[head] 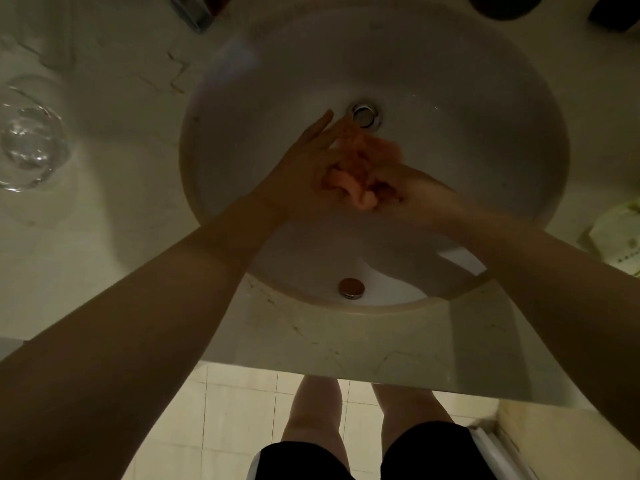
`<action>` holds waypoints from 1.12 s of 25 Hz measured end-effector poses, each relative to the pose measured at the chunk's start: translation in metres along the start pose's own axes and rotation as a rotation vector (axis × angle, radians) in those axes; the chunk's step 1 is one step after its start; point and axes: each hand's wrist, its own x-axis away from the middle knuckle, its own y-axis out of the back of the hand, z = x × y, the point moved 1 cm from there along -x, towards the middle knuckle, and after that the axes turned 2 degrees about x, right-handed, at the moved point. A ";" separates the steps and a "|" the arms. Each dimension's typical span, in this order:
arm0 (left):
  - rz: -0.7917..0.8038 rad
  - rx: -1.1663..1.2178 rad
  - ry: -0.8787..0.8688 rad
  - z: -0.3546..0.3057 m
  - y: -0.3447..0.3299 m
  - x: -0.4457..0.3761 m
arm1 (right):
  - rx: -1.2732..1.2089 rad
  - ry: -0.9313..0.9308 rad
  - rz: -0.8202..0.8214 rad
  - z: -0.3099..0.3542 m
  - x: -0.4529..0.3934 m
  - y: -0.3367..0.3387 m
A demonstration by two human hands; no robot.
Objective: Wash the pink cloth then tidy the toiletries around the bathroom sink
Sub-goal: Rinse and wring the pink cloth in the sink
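The pink cloth (pixel 360 168) is bunched up between both hands over the middle of the round white sink (pixel 485 98), just below the metal drain (pixel 364 115). My left hand (pixel 304 168) lies flat against the cloth's left side with its fingers stretched toward the drain. My right hand (pixel 419 192) grips the cloth from the right, fingers curled into it. Most of the cloth is hidden between the palms.
A clear glass (pixel 29 140) stands on the marble counter at the left. A chrome faucet base (pixel 194 10) sits at the top, dark containers (pixel 502 5) at the top right, and a pale packet (pixel 620 237) at the right edge. The overflow cap (pixel 351 288) is on the sink's near wall.
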 end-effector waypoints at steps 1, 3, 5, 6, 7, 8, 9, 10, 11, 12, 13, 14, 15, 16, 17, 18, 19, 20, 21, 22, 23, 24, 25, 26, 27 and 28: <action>0.032 0.068 0.006 0.001 0.003 -0.003 | 0.003 -0.007 0.029 0.001 -0.002 0.003; 0.074 0.221 0.199 0.000 0.008 -0.002 | -0.128 -0.032 0.030 0.001 -0.008 0.009; 0.083 0.284 0.440 0.003 0.003 0.001 | -0.263 -0.047 -0.043 -0.002 -0.011 0.012; 0.062 0.318 0.525 0.005 0.000 0.002 | -0.272 -0.074 -0.080 -0.007 -0.013 0.012; 0.032 0.379 0.600 0.006 -0.003 0.000 | -0.298 -0.105 -0.114 -0.012 -0.014 0.011; -0.002 0.443 0.659 0.008 -0.006 -0.003 | -0.339 -0.171 -0.154 -0.017 -0.018 0.009; -0.031 0.487 0.714 0.010 -0.008 -0.008 | -0.386 -0.243 -0.217 -0.021 -0.023 0.008; -0.063 0.490 0.769 0.012 -0.010 -0.014 | -0.409 -0.331 -0.289 -0.025 -0.029 0.007; -0.097 0.461 0.829 0.013 -0.012 -0.019 | -0.408 -0.410 -0.359 -0.029 -0.037 0.007; -0.130 0.411 0.882 0.014 -0.014 -0.024 | -0.336 -0.485 -0.401 -0.030 -0.042 0.008; -0.160 0.350 0.929 0.016 -0.018 -0.027 | -0.203 -0.522 -0.425 -0.032 -0.047 0.008; -0.185 0.302 0.972 0.016 -0.022 -0.028 | -0.087 -0.538 -0.446 -0.032 -0.051 0.006; -0.208 0.283 1.010 0.014 -0.025 -0.030 | -0.038 -0.530 -0.461 -0.031 -0.053 0.005; -0.219 0.297 1.043 0.012 -0.027 -0.032 | -0.064 -0.521 -0.447 -0.029 -0.054 0.005; -0.209 0.321 1.066 0.011 -0.029 -0.035 | -0.129 -0.499 -0.425 -0.027 -0.054 0.006; -0.179 0.344 1.077 0.009 -0.029 -0.038 | -0.185 -0.494 -0.376 -0.024 -0.054 0.007; -0.123 0.361 1.089 0.008 -0.027 -0.041 | -0.205 -0.496 -0.322 -0.024 -0.054 0.009; -0.055 0.367 1.105 0.008 -0.026 -0.042 | -0.203 -0.522 -0.266 -0.025 -0.054 0.011; 0.020 0.364 1.121 0.010 -0.023 -0.043 | -0.191 -0.544 -0.211 -0.027 -0.054 0.012; 0.079 0.367 1.137 0.013 -0.022 -0.043 | -0.168 -0.566 -0.160 -0.028 -0.052 0.013; 0.140 0.383 1.150 0.013 -0.022 -0.042 | -0.144 -0.563 -0.108 -0.027 -0.048 0.013; 0.190 0.405 1.148 0.010 -0.021 -0.041 | -0.126 -0.548 -0.053 -0.025 -0.044 0.012; 0.218 0.421 1.131 0.005 -0.022 -0.041 | -0.101 -0.524 -0.012 -0.023 -0.038 0.011; 0.221 0.425 1.106 0.000 -0.024 -0.039 | -0.073 -0.484 0.014 -0.021 -0.034 0.010; 0.226 0.430 1.084 -0.004 -0.025 -0.037 | -0.051 -0.445 0.023 -0.019 -0.029 0.010; 0.228 0.433 1.054 -0.009 -0.024 -0.035 | -0.060 -0.424 0.023 -0.018 -0.024 0.010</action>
